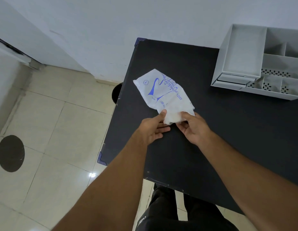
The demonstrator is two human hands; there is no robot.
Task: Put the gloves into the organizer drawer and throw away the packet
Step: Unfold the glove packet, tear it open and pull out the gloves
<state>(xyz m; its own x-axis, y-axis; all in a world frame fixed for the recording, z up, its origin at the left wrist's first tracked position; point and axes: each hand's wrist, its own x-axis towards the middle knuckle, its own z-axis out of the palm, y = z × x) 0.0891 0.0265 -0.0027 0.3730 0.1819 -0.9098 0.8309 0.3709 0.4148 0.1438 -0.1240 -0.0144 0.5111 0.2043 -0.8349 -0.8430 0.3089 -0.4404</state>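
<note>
A clear plastic packet (163,90) with blue print lies on the black table (228,130), its open end towards me. A wad of thin white gloves (172,116) sticks out of that end. My left hand (151,129) pinches the packet's near edge with thumb and fingers. My right hand (195,127) grips the glove wad from the right. The white organizer (241,52) stands at the table's back right, with a shut drawer (235,79) low on its front.
A dark round bin (116,92) stands on the floor just past the table's left edge. A tiled floor with a dark round patch (10,153) lies to the left. White walls stand behind the table. My legs are under the near edge.
</note>
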